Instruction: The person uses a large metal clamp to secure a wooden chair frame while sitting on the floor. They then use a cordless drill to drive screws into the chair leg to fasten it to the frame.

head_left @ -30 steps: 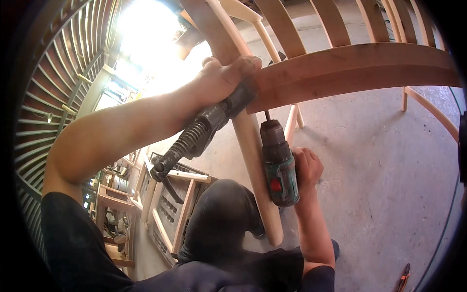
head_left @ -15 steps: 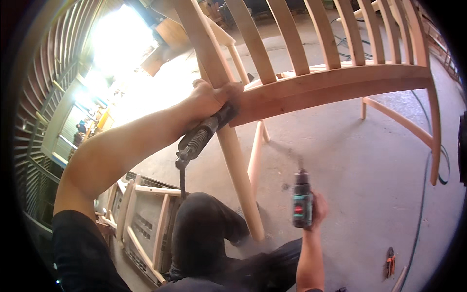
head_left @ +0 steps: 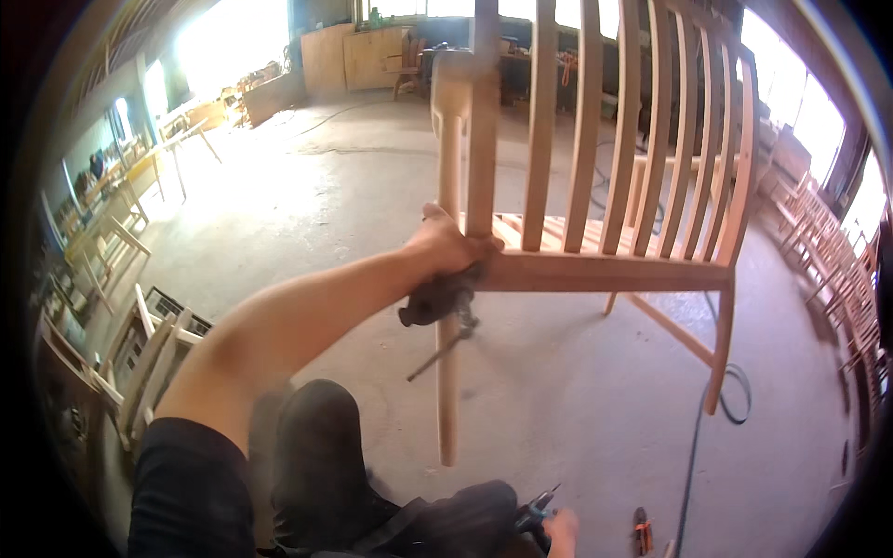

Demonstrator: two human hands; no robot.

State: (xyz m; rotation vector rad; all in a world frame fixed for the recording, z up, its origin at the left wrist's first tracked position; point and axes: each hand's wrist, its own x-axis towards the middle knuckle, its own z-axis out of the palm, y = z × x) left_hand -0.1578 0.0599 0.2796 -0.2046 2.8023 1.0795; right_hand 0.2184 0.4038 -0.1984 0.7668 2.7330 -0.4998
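A slatted wooden bench [head_left: 605,272] stands ahead of me, its back toward me. My left hand [head_left: 451,246] is closed around its left back post, where the seat rail joins. Just beneath that hand is a dark metal clamp [head_left: 433,299] with a screw and thin turning handle; whether my fingers also grip it is hidden. Low at the bottom edge, my right hand [head_left: 561,532] is closed on a cordless drill [head_left: 534,514], which lies close to my leg with its bit pointing up and right. The drill's grip is mostly hidden.
Orange-handled pliers [head_left: 643,532] lie on the concrete floor at lower right, beside a hose [head_left: 693,456] that loops past the bench's right leg. Wooden frames [head_left: 153,367] stand at left. Rows of chairs [head_left: 837,279] line the right side, and cabinets [head_left: 363,60] stand far back.
My right hand has brought the drill down and left, from over the floor to beside my leg. My view has lifted and turned. My left hand stays at the same bench joint.
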